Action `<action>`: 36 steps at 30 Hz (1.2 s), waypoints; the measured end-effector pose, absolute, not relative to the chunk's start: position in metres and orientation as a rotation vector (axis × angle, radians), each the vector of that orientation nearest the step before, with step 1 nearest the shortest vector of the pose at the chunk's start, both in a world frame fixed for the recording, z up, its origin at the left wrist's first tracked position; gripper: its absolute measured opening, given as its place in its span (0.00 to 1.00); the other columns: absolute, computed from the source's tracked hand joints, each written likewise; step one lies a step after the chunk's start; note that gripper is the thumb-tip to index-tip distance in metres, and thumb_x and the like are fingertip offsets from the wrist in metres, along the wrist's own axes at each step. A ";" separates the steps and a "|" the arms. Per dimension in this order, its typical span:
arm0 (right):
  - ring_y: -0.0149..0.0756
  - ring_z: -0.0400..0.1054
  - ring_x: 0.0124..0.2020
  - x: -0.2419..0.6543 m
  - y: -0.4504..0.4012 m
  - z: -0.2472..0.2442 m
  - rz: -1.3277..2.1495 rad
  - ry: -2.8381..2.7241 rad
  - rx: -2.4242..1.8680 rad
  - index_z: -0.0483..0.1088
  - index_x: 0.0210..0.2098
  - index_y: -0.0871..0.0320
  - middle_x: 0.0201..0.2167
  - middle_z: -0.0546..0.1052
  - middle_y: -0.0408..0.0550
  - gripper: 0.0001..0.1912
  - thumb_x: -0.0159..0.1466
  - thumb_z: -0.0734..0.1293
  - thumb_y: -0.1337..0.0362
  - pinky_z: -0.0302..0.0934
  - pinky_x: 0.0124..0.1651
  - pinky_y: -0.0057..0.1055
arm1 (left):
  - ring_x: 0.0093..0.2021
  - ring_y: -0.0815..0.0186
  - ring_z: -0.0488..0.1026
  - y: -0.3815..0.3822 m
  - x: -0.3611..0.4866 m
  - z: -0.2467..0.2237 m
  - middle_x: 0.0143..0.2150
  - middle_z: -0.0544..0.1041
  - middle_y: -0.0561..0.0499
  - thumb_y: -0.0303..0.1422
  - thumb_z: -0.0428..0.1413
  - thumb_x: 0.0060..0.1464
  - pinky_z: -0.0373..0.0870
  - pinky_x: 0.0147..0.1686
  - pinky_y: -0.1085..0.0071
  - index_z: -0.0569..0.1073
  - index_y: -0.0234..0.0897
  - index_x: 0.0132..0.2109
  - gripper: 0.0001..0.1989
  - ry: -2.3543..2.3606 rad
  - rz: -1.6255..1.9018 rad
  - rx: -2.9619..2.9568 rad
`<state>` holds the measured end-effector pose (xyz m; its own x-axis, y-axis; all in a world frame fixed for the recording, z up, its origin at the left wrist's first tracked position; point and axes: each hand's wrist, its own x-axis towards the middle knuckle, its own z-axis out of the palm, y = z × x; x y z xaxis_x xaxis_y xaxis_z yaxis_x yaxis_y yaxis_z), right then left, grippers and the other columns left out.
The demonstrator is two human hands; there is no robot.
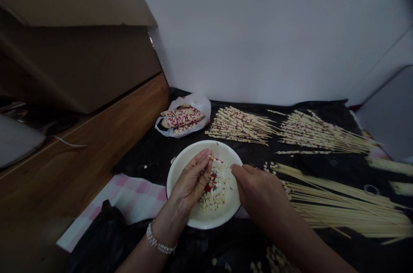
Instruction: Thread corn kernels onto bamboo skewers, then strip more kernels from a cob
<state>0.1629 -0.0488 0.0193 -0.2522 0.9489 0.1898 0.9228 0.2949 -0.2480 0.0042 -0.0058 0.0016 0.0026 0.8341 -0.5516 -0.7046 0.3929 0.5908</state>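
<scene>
A white enamel basin [176,178] holds loose corn kernels [213,200] over a red and green pattern on its bottom. Above its left half, my left hand [193,176] has its fingertips pinched at the end of a thin skewer [221,161] strung with pale and dark red kernels. My right hand [258,187] is closed at the basin's right rim, its fingertips on the other end of that skewer. The fingers hide both skewer ends. A beaded bracelet [158,240] circles my left wrist.
Behind the basin lie a plastic bag [204,107] with speckled corn cobs [183,120] and two piles of kernel-strung skewers [235,124] [309,133]. Bare sticks [348,212] spread at right. Checked cloth [138,195] lies left, near a wooden board [106,135] and cardboard box [97,57].
</scene>
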 end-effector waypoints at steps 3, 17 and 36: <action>0.31 0.62 0.21 0.163 -0.049 0.018 0.114 -2.252 -1.652 0.68 0.31 0.56 0.24 0.72 0.44 0.10 0.60 0.58 0.74 0.38 0.24 0.31 | 0.40 0.72 0.76 -0.005 0.004 -0.002 0.44 0.79 0.48 0.15 0.55 0.51 0.71 0.45 0.79 0.75 0.34 0.47 0.17 0.975 1.216 0.197; 0.29 0.61 0.21 0.164 -0.049 0.017 0.109 -2.235 -1.611 0.68 0.31 0.56 0.24 0.72 0.44 0.10 0.60 0.57 0.73 0.38 0.24 0.31 | 0.32 0.72 0.74 -0.002 0.000 -0.007 0.33 0.78 0.50 0.19 0.56 0.52 0.71 0.34 0.80 0.76 0.33 0.43 0.12 0.867 1.100 0.124; 0.30 0.62 0.23 0.160 -0.051 0.015 0.166 -2.246 -1.596 0.68 0.32 0.57 0.25 0.73 0.45 0.11 0.61 0.56 0.74 0.39 0.25 0.31 | 0.27 0.73 0.74 -0.005 0.001 -0.005 0.29 0.78 0.50 0.21 0.58 0.51 0.70 0.30 0.80 0.76 0.32 0.38 0.07 0.873 0.992 0.230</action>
